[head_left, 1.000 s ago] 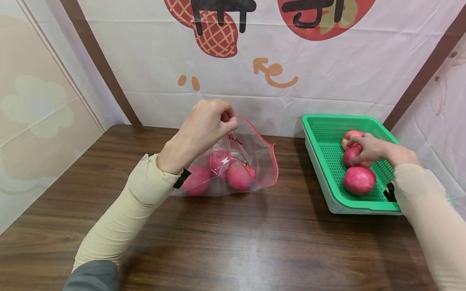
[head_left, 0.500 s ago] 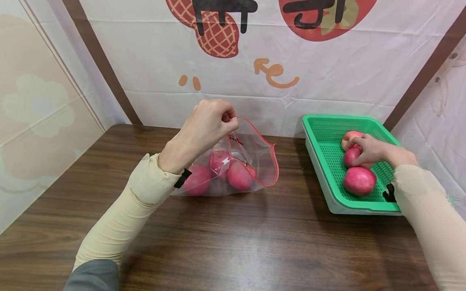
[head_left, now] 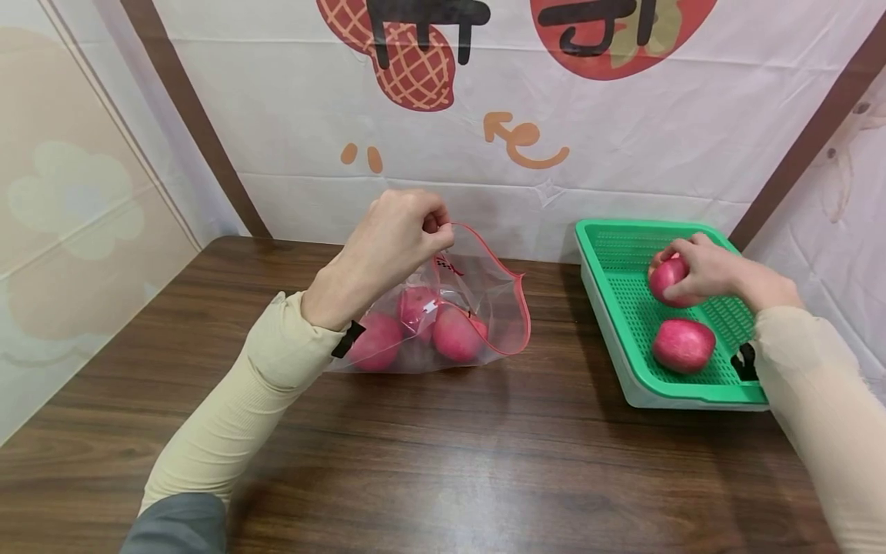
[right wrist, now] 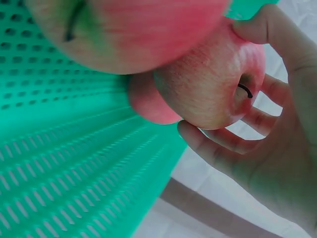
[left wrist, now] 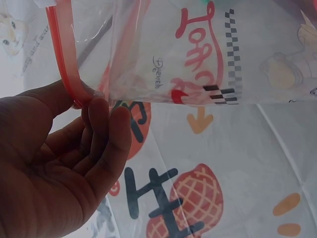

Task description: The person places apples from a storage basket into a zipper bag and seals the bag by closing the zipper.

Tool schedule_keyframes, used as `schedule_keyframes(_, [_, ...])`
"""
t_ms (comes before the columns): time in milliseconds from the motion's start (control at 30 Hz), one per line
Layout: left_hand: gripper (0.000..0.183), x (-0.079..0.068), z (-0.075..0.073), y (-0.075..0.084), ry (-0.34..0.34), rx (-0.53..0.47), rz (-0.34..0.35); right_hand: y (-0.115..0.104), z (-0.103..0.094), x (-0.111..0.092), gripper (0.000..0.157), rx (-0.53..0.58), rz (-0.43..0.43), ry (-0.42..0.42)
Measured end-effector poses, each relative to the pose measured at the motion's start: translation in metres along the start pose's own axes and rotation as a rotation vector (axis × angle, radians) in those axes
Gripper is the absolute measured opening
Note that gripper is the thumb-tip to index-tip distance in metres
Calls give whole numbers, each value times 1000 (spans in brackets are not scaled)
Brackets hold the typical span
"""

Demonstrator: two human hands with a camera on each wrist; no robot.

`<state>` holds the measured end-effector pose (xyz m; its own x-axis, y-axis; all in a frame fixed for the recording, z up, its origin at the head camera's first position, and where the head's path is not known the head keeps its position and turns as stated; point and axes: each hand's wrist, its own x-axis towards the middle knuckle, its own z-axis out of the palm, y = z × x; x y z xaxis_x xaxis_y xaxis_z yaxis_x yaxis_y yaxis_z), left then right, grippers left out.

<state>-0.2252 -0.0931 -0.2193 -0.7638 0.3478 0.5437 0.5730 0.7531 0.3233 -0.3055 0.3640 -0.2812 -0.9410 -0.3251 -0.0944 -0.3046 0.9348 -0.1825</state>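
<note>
My left hand (head_left: pixel 394 246) pinches the red-edged top of a clear zip bag (head_left: pixel 508 315), keeping its mouth spread toward the right. Inside lie several red apples (head_left: pixel 457 335). In the left wrist view, thumb and fingers (left wrist: pixel 119 129) squeeze the red zip strip (left wrist: pixel 64 54), with printed letters on the plastic beside it. On the right, my right hand (head_left: pixel 713 269) grips a red apple (head_left: pixel 668 282) over the green basket (head_left: pixel 609 323). The right wrist view shows thumb and fingers curled round this apple (right wrist: pixel 213 79), its stem facing the palm. Another apple (head_left: pixel 684 345) sits nearer in the basket.
A further apple (right wrist: pixel 151 99) shows partly behind the held one in the right wrist view. The basket's raised rim (head_left: pixel 692 391) surrounds the apples. A brown wooden table (head_left: pixel 443 462) lies under everything, and a printed white cloth (head_left: pixel 554 185) stands behind it.
My right hand has taken the apple slightly up and away from the near one; it now covers most of the far apple in the head view. The left hand and bag stay put.
</note>
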Motion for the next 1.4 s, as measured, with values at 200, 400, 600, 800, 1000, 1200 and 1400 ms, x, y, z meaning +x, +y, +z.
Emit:
schedule_keyframes(200, [13, 0, 1, 0, -3, 3, -10, -15, -14, 2, 61, 4, -11, 22])
schedule_keyframes(400, [13, 0, 1, 0, -8, 5, -9, -29, -24, 1, 61, 5, -34, 62])
schedule_keyframes(600, [13, 0, 0, 1, -3, 0, -5, -41, -32, 1, 61, 8, -56, 85])
schedule_keyframes(800, [13, -1, 0, 1, -6, -5, -14, -51, -37, 0, 63, 21, -88, 106])
schedule_keyframes(1000, [13, 0, 0, 2, -6, -2, -11, -61, -42, -2, 63, 6, -133, 145])
schedule_keyframes(1200, [13, -1, -1, 2, -8, -4, -11, -76, -47, -4, 64, -18, -182, 179])
schedule_keyframes(1400, [13, -1, -1, 2, -9, -3, -10, -92, -53, -6, 68, -31, -219, 189])
